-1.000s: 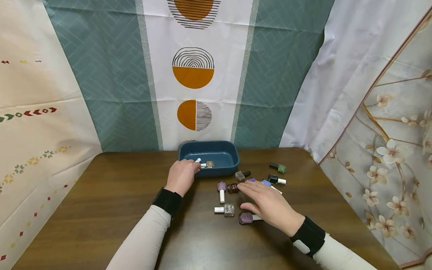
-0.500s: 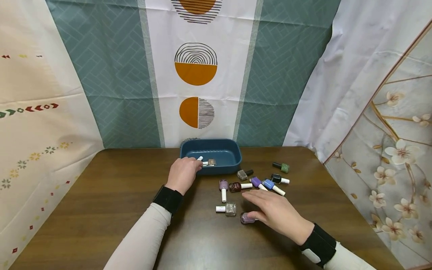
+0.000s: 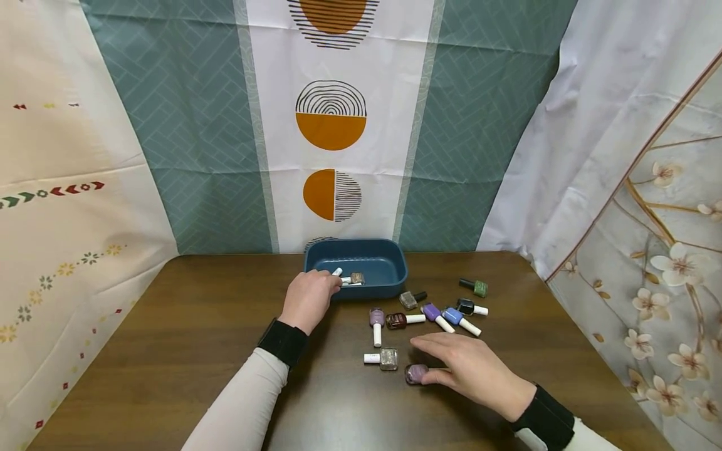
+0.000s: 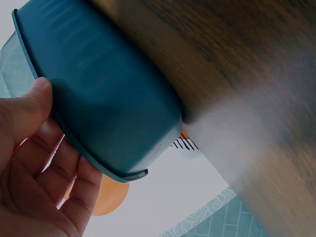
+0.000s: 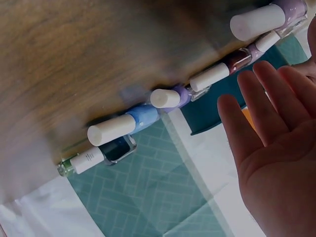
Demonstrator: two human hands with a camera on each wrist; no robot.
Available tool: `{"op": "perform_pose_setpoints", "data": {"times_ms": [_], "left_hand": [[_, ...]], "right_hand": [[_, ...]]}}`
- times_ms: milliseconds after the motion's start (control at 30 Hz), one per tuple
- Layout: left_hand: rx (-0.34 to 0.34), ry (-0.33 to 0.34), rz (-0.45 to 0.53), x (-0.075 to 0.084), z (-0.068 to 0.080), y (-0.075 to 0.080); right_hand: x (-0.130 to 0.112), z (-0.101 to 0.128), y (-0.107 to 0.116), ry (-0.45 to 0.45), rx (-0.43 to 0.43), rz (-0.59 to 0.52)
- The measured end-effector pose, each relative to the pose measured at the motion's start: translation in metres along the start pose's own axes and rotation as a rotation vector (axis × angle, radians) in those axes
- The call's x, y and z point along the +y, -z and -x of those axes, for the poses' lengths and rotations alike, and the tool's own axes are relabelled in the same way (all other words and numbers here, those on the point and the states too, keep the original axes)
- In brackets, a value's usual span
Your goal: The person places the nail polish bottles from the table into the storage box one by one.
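My left hand (image 3: 307, 299) is at the near left corner of a dark blue plastic bin (image 4: 113, 84), pinching its rim between thumb and fingers. Inside the bin lie a few nail polish bottles, one with a glittery brown body (image 3: 357, 277). My right hand (image 3: 470, 371) hovers low over the table with its fingers extended, nothing gripped. Its thumb overlaps a mauve nail polish bottle (image 3: 416, 374) in the head view; the hand hides that bottle's white cap there, while the right wrist view shows the cap (image 5: 257, 22).
Left of the right hand lies a glitter bottle (image 3: 388, 359). Beyond are a lilac bottle (image 3: 376, 318), a dark red one (image 3: 396, 321), a purple one (image 3: 431, 311), a blue one (image 3: 452, 315), a black one (image 3: 465, 306), a green one (image 3: 481, 289) and a grey one (image 3: 408, 300).
My right hand has drawn back toward me from over the dark red and purple bottles to the mauve one, uncovering those bottles. The left hand stays at the bin's rim.
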State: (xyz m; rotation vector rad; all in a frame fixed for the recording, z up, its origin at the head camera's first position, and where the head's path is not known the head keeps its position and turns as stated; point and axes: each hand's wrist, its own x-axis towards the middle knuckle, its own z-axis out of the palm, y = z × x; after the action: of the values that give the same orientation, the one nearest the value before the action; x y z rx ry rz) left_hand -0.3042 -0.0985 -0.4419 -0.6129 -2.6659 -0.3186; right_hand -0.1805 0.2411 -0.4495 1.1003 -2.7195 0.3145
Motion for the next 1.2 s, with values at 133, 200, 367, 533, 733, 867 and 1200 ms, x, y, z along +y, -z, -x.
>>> {"op": "perform_pose_setpoints", "data": {"times_ms": [133, 200, 367, 533, 733, 867, 1200], "left_hand": [[0.018, 0.002, 0.008, 0.001, 0.000, 0.001], [0.019, 0.005, 0.011, 0.000, 0.000, 0.000], [0.020, 0.009, 0.025, -0.003, 0.001, -0.001], [0.030, 0.006, 0.034, -0.003, 0.002, 0.000], [0.027, 0.000, 0.030, -0.001, 0.002, -0.001], [0.018, 0.005, 0.017, -0.001, 0.001, 0.000], [0.034, 0.008, 0.030, -0.002, 0.006, -0.005]], "right_hand": [[-0.001, 0.002, 0.003, 0.013, 0.002, 0.011], [-0.002, 0.002, 0.004, 0.020, -0.004, 0.007], [-0.003, 0.000, 0.001, 0.025, -0.024, -0.019], [-0.004, 0.000, -0.003, 0.024, -0.063, -0.040], [-0.005, 0.003, -0.006, 0.032, -0.078, -0.045], [-0.005, 0.002, -0.008, 0.038, -0.069, -0.038], [-0.006, 0.003, -0.014, 0.034, -0.062, -0.037]]}}
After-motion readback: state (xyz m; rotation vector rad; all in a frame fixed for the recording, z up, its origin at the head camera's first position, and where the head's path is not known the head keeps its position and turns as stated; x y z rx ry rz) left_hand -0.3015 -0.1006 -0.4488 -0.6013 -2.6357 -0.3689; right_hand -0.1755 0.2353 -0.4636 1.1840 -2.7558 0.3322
